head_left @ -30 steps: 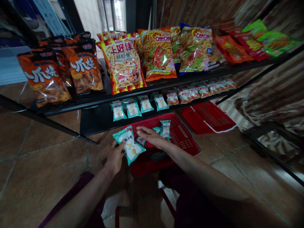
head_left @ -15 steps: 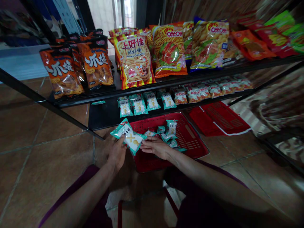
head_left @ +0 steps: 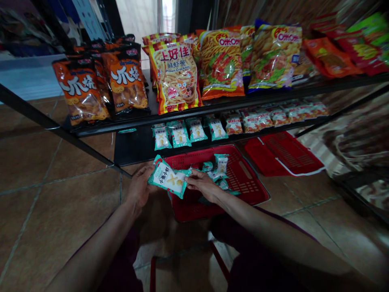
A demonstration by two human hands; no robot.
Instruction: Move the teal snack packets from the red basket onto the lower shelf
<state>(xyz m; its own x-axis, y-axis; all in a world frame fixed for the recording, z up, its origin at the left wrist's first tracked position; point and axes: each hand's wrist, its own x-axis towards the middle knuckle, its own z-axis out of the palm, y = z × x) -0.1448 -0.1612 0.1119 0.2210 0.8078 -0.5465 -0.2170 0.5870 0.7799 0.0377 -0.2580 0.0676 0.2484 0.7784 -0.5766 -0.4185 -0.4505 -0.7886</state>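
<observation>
Between my two hands is a white and teal snack packet (head_left: 168,177), its printed front facing up. My left hand (head_left: 139,187) grips its left end, with the fingers partly behind the packet. At the other end, my right hand (head_left: 203,184) pinches the packet's right edge between thumb and fingers. Below and behind them on the floor is a red plastic basket (head_left: 257,194), with several similar teal packets (head_left: 221,163) lying in it. A row of matching packets (head_left: 180,134) stands on the lower black shelf (head_left: 130,148), just beyond the basket.
Large snack bags stand on the upper shelf, among them orange and black bags (head_left: 126,81) and a prawn cracker bag (head_left: 175,77). Red and white packets (head_left: 257,119) line the lower shelf's right part. Another red basket (head_left: 285,154) sits at right.
My left hand has shifted from the packet's lower front to its left end, uncovering more of the print. The packet has turned slightly flatter, and my right hand now pinches its right edge.
</observation>
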